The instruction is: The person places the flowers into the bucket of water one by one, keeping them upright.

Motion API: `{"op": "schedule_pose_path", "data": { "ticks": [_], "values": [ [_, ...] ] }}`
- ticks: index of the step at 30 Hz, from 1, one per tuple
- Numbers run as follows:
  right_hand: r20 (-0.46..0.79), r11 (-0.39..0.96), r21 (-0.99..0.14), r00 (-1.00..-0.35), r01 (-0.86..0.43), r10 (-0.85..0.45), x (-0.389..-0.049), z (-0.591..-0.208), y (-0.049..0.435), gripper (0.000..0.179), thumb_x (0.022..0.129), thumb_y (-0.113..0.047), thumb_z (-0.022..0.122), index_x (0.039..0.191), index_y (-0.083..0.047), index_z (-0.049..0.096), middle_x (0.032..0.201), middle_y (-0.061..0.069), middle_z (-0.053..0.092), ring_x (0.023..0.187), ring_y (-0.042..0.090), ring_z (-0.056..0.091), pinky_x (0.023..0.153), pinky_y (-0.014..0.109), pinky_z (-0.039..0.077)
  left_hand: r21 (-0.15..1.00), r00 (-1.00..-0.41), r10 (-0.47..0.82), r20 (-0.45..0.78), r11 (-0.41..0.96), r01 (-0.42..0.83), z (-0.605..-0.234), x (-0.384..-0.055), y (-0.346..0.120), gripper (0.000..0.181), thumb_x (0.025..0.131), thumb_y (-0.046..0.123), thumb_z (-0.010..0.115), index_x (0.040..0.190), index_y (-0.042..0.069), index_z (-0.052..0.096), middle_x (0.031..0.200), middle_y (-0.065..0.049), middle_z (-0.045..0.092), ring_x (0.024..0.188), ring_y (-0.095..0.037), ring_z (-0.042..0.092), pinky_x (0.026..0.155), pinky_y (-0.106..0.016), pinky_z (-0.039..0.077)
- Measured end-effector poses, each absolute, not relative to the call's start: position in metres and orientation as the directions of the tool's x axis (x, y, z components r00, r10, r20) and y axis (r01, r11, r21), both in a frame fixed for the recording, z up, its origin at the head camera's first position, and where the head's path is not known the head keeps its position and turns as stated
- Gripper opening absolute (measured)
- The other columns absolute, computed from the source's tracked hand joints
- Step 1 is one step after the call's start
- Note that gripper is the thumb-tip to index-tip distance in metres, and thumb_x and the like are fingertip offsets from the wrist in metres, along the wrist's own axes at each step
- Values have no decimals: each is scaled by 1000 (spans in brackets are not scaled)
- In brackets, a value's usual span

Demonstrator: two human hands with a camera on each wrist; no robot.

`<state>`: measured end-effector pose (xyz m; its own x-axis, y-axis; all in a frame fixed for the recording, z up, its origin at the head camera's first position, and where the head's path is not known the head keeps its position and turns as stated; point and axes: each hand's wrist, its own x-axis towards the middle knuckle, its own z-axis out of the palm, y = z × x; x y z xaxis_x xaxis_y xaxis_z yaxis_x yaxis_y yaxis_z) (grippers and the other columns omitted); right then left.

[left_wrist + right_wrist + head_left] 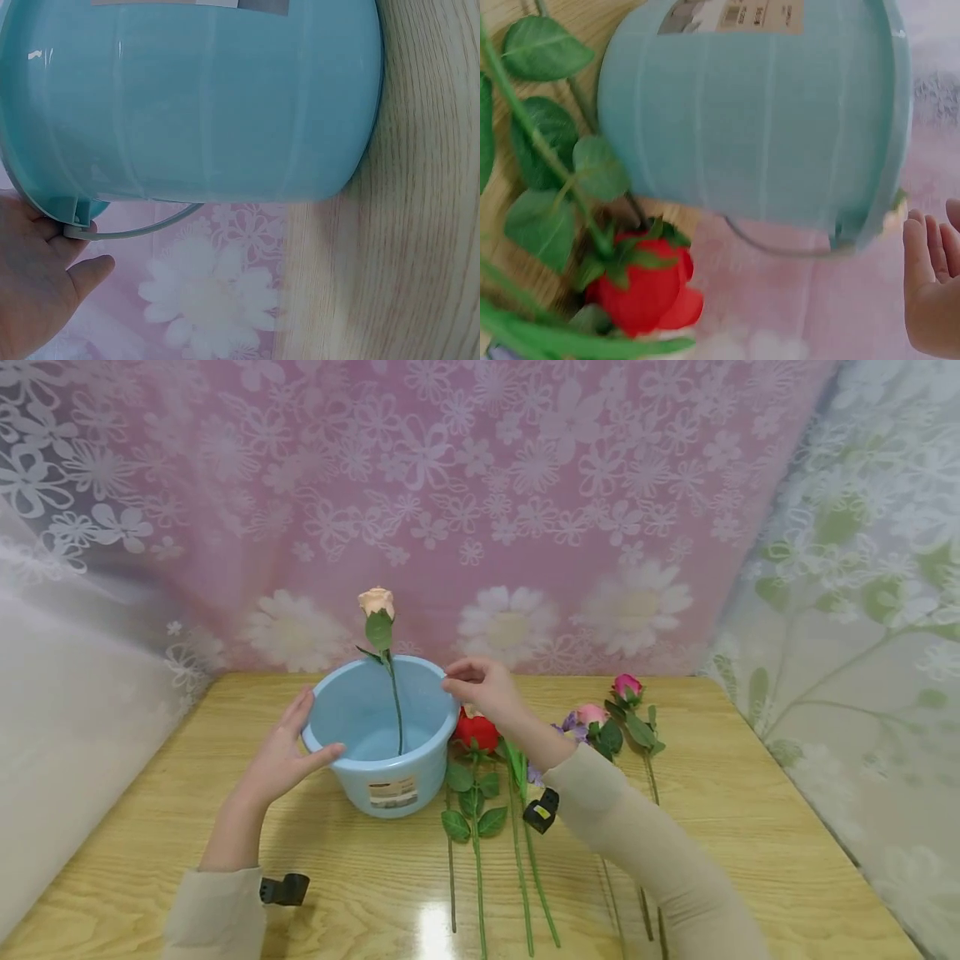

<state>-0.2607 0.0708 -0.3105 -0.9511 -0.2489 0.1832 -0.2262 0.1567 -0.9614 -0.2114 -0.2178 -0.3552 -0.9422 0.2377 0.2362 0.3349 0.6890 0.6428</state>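
Observation:
A light blue plastic bucket (pixel 433 770) with a label on its front stands on the table. Inside it leans a cream rose (pixel 376 602), its green stem reaching down into the bucket and its bloom above the rim. My left hand (pixel 281 760) rests at the left rim, thumb toward the front and fingers along the side; in the left wrist view, its fingers touch the spot where the pale handle (pixel 150 231) joins. At the right rim hovers my right hand (pixel 487 693), fingers slightly bent; in the right wrist view it looks apart from the bucket and holds nothing.
Right of the bucket lie a red rose (pixel 477 732), green stems (pixel 519 843), a purple flower (pixel 575 727), a pink rose (pixel 592 714) and a magenta rose (pixel 627 686) on the wooden table (pixel 337 877). A pink flowered curtain (pixel 480 510) hangs behind.

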Motion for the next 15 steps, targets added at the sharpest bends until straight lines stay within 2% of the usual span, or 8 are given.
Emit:
{"op": "schedule_pose_path", "data": {
  "ticks": [4, 9, 15],
  "values": [
    [196, 111, -968, -956, -224, -219, -258, -312, 92, 24, 81, -7, 62, 101, 6, 60, 98, 15, 60, 91, 27, 56, 78, 35, 48, 640, -943, 236, 235, 692, 333, -356, -211, -217, 92, 79, 38, 63, 140, -1, 7, 146, -14, 1, 130, -37, 7, 94, -61, 18],
    [126, 84, -986, -974, -144, -188, -253, -311, 119, 25, 82, -7, 61, 104, 5, 58, 100, 16, 58, 96, 32, 55, 82, 38, 46, 651, -945, 228, 232, 686, 326, -356, -210, -217, 93, 78, 39, 64, 141, -1, 7, 146, -16, 2, 129, -39, 8, 93, -62, 18],
    [70, 106, -991, -987, -86, -143, -249, -318, 150, 26, 83, -7, 60, 106, 6, 55, 103, 15, 56, 96, 26, 56, 83, 35, 46, 643, -941, 233, 244, 688, 337, -355, -210, -216, 91, 78, 36, 64, 140, -1, 8, 146, -17, 3, 129, -40, 8, 93, -63, 18]
  ]
}}
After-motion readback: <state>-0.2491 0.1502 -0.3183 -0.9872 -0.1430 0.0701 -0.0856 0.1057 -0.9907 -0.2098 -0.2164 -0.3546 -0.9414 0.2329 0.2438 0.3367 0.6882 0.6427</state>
